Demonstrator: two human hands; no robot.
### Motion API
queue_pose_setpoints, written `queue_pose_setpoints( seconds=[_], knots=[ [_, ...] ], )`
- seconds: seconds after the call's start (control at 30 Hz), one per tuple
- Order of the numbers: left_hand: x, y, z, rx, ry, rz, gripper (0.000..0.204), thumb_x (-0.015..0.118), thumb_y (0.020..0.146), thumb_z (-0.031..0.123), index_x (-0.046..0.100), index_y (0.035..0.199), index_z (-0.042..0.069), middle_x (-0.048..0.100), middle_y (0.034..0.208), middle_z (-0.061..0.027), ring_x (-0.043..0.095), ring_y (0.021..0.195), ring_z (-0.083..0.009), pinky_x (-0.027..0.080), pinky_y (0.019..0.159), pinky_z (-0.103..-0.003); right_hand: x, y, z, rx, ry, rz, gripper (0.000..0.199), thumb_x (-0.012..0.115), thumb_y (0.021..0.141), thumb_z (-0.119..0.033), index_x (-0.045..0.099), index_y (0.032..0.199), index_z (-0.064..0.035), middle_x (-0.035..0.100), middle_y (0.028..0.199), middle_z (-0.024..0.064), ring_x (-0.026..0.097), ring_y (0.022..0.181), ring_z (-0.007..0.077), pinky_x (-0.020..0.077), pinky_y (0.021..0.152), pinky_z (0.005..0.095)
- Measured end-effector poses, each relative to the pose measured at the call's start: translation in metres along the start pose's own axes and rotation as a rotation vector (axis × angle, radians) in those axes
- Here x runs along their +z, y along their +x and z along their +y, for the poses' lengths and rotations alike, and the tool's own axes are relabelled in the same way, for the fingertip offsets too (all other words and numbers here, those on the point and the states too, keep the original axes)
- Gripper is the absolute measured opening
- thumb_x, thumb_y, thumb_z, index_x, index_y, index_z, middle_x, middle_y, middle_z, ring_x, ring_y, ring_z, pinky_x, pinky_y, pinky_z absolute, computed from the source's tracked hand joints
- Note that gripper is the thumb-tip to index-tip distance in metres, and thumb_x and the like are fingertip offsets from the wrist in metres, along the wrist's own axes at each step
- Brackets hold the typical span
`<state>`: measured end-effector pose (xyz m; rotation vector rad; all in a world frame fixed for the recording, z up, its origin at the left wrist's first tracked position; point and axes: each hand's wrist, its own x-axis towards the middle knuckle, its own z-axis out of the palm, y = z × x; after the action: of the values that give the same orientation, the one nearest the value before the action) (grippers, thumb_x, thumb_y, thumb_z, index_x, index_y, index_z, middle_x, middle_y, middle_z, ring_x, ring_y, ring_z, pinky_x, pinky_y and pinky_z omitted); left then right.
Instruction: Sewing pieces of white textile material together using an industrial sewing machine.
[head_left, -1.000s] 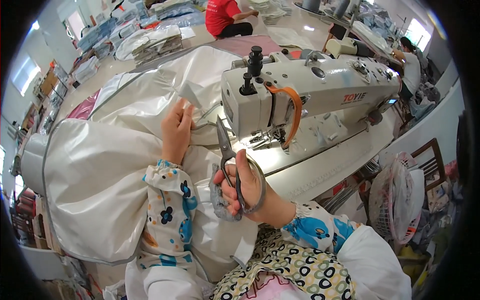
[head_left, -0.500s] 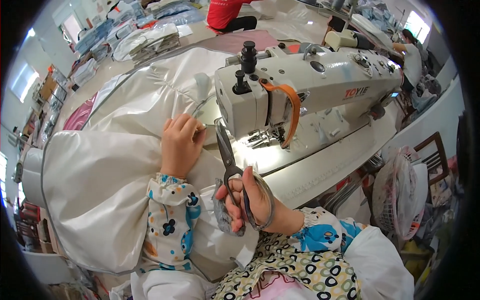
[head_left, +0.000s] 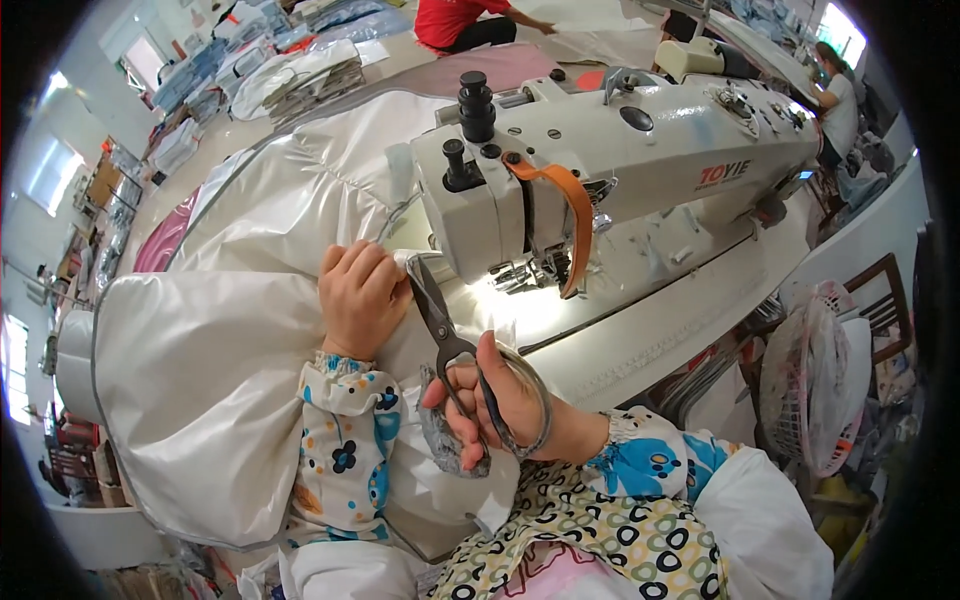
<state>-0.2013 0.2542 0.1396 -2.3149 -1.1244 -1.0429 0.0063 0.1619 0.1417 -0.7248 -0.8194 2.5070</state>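
My right hand (head_left: 530,405) holds a pair of dark metal scissors (head_left: 438,320), its fingers through the large handles, which have grey wrapping. The blades point up and away, with their tips beside the fingers of my left hand (head_left: 362,300). That hand is closed, pinching the edge of a glossy white sheet (head_left: 200,370) with grey edging. What exactly lies between the blade tips is too small to tell. Just right of the tips stands a white sewing machine (head_left: 640,160), its lit needle area (head_left: 530,285) close to both hands.
An orange strap (head_left: 575,205) hangs from the machine head. At the right are a pink mesh basket (head_left: 800,400) and a wooden frame (head_left: 885,300). Folded stacks (head_left: 300,85) lie at the far left. A person in red (head_left: 465,22) sits at the back; another (head_left: 838,105) works far right.
The scissors have moved slightly up and left, so their tips meet my left fingertips. My left hand has shifted slightly left and down. The person in red has stretched out an arm.
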Motion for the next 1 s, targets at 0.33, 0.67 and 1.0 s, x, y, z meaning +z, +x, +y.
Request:
queue_pose_setpoints(
  seconds=[0.33,0.67,1.0],
  knots=[
    [0.001,0.004,0.002,-0.022,0.015,0.014,0.021,0.071,0.063,0.005,0.051,0.067,0.009,0.053,0.071,-0.0038,0.056,0.069,-0.0229,0.039,0.066,-0.036,0.001,0.004,-0.003,-0.060,0.018,0.037,0.102,0.026,0.080,-0.089,0.054,0.109,0.0042,0.048,0.059,0.0025,0.052,0.046,0.0146,0.0507,0.051,0.0290],
    [-0.003,0.005,-0.005,-0.210,-0.112,-0.067,0.007,0.067,0.083,0.004,0.065,0.090,0.005,0.063,0.084,-0.0100,0.058,0.074,-0.0292,0.043,0.071,-0.034,0.005,0.000,0.003,-0.184,-0.073,0.132,0.096,0.023,0.084,-0.086,0.052,0.103,0.0033,0.043,0.056,0.0001,0.046,0.042,0.0113,0.0463,0.045,0.0272],
    [-0.012,0.004,-0.014,-1.135,-1.070,-0.365,0.020,0.062,0.097,0.014,0.069,0.103,-0.004,0.062,0.088,0.0045,0.051,0.078,-0.0028,0.039,0.069,-0.017,0.003,0.005,0.015,-0.171,-0.126,0.091,0.101,0.021,0.083,-0.087,0.053,0.110,0.0044,0.048,0.060,0.0035,0.053,0.049,0.0138,0.0504,0.052,0.0292]
  ],
)
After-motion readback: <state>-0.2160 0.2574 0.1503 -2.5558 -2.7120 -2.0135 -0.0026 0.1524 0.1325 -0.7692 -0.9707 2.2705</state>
